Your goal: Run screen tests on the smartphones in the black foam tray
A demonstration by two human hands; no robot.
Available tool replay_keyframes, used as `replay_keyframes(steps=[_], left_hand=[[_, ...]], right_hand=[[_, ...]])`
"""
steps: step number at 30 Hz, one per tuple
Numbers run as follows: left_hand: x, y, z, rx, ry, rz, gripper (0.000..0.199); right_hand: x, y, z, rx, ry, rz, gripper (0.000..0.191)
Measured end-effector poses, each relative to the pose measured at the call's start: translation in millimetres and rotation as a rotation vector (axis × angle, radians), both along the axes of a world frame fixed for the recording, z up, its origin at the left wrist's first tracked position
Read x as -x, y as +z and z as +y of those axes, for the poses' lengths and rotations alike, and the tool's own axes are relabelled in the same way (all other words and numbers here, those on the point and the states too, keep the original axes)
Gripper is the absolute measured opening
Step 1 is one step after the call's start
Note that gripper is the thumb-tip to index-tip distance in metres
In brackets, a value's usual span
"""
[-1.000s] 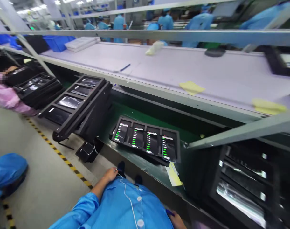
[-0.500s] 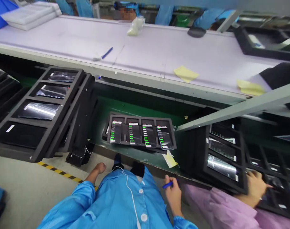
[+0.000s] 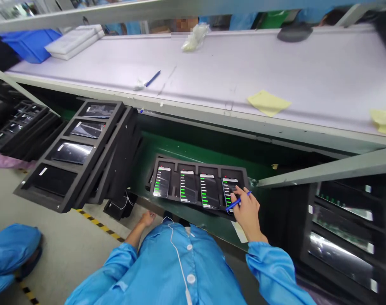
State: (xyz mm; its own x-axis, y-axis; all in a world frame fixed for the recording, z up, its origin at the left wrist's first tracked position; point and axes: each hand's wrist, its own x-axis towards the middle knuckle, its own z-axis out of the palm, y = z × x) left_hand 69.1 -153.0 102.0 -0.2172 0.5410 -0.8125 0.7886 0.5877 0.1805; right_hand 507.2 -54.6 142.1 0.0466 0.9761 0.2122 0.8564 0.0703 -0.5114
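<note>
My right hand [image 3: 248,214] grips a blue pen [image 3: 239,201] and is over the rightmost phone [image 3: 227,186], its fingers on or just above the screen. That phone lies in a black foam tray [image 3: 175,180] with several slots, beside other lit phones such as this phone [image 3: 187,186] and another phone [image 3: 208,191]. White and green lines show on their screens. Low on the left, away from the tray, my left hand [image 3: 147,218] hangs with curled fingers and nothing visible in it. A pale paper slip [image 3: 240,231] sticks out below the tray, near my right wrist.
Stacked foam trays with phones [image 3: 73,152] stand left of the green shelf [image 3: 193,154]; more phone trays [image 3: 342,237] are at right. A slanted grey bar [image 3: 323,169] crosses the right side. The white bench [image 3: 212,72] above holds another pen [image 3: 153,79] and a yellow note [image 3: 269,103].
My right hand, with the pen, has risen from beside my body to the rightmost phone. The view has shifted right, and the co-worker's pink sleeve and hand at the right have mostly left it.
</note>
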Motion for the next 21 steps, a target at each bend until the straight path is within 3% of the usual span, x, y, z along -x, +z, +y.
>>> replay_keyframes(steps=[7,11,17,21], left_hand=[[-17.2,16.0,-28.6,0.077,0.048,0.048,0.037],[-19.8,24.7,-28.1,0.069,0.074,0.059,0.041],[-24.8,34.5,-20.0,0.016,0.112,0.05,0.043],[-24.4,36.3,-21.3,0.013,0.141,0.052,0.041]], right_hand=[[27.0,-9.2,7.9,0.011,0.08,-0.05,0.037],[55.2,-3.6,8.2,0.019,0.237,-0.015,0.033],[91.2,2.7,27.0,0.002,0.298,-0.008,0.037],[129.2,4.7,40.1,-0.008,0.472,0.008,0.037]])
